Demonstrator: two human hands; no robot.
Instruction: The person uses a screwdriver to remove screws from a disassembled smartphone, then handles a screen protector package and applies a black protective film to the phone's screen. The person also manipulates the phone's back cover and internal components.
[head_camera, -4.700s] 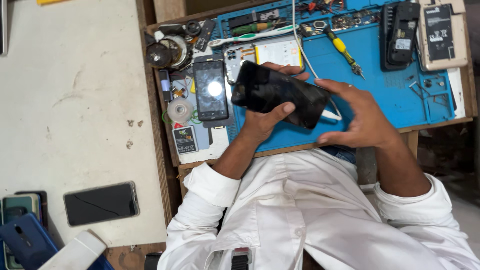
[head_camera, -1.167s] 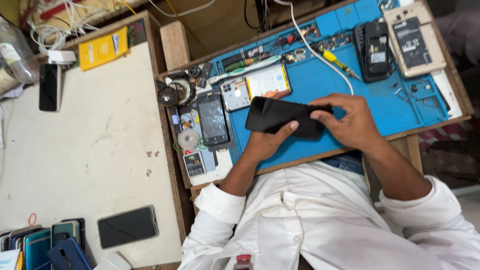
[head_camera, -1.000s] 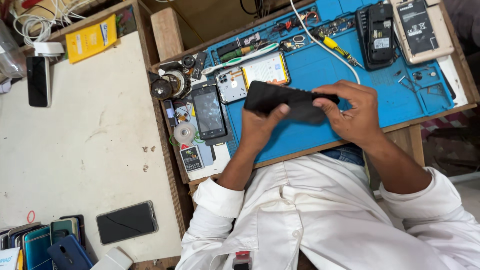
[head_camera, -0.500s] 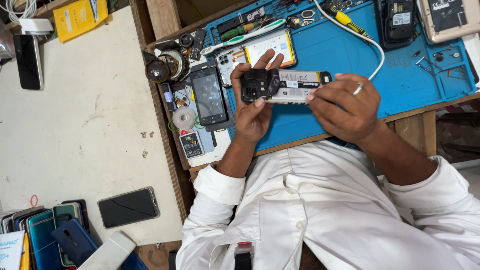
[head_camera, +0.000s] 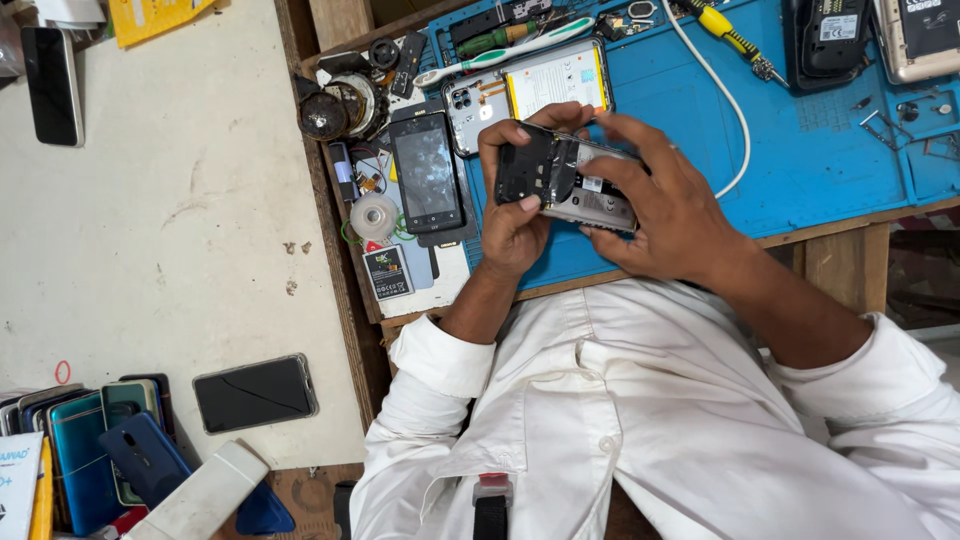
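The worktop (head_camera: 180, 230) carries a blue mat (head_camera: 800, 150) with loose screws and tools. Above the mat's near edge, the left hand (head_camera: 515, 215) and right hand (head_camera: 665, 215) each keep a closed grip on an opened phone (head_camera: 570, 180), its back cover off and internals exposed. Risk, as judged: a slip could drop it onto nearby parts. A yellow packet (head_camera: 150, 15) lies far-left; a small dark label card (head_camera: 388, 272) sits beside the black-screened phone (head_camera: 426, 172).

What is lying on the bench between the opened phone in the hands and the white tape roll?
In the head view, a black phone lies face up between the opened phone and the tape roll.
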